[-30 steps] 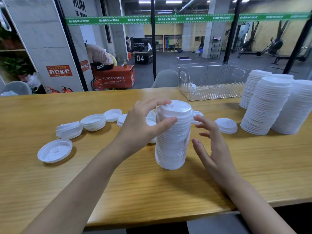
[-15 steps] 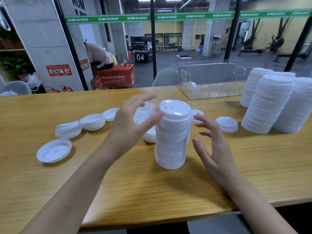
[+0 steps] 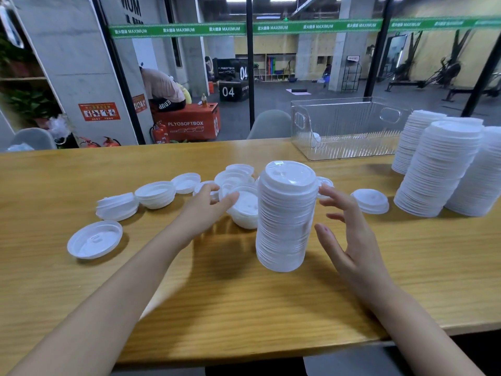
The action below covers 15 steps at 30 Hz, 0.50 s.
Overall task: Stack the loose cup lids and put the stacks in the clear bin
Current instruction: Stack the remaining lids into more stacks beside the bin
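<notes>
A tall stack of white cup lids point(image 3: 286, 215) stands upright on the wooden table point(image 3: 244, 308), in the middle. My right hand point(image 3: 349, 234) hovers open just to its right, fingers spread, a small gap from the stack. My left hand point(image 3: 206, 210) has its fingers stretched toward a small pile of upturned lids point(image 3: 245, 210) left of the stack, fingertips at its rim. More loose lids point(image 3: 156, 194) lie in a row to the left, and a single upturned lid point(image 3: 95, 239) sits nearer me. The clear bin point(image 3: 349, 128) stands at the table's far edge.
Three tall lid stacks point(image 3: 442, 169) stand at the right. A single lid point(image 3: 371, 200) lies between them and my right hand. A glass wall runs behind the table. The table's near edge is close to my forearms.
My left hand let go of the tall stack's top and moved down and left to the small pile of upturned lids. My right hand stayed beside the stack.
</notes>
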{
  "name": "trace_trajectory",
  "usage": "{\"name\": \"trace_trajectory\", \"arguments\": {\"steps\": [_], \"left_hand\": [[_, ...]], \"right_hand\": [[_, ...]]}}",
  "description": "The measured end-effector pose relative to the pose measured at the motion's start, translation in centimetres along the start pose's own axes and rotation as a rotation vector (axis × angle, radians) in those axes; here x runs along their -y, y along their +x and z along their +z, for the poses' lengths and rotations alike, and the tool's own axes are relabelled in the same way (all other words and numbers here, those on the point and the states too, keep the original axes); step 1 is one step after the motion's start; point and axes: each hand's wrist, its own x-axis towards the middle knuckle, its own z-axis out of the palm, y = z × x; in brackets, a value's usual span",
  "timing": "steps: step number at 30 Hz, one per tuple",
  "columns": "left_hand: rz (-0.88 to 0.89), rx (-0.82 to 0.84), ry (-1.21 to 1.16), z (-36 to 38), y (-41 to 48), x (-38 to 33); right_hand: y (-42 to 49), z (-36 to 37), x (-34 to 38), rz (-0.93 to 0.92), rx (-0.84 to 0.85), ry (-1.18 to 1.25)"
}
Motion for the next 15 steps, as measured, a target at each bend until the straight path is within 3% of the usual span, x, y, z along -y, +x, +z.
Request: {"name": "trace_trajectory", "arguments": {"steps": [5,10,15], "left_hand": [[-0.08,-0.016,0.071,1.5,2.6,-0.4],[-0.128,-0.003,-0.053,1.8,4.2,0.5],[-0.038,-0.139,-0.078,0.8,3.6,0.9]], "right_hand": [[-0.1,0.0,-0.1,0.016,0.005,0.004],[0.0,-0.1,-0.2,0.017,0.002,0.002],[-0.1,0.0,-0.2,0.014,0.002,0.002]]}}
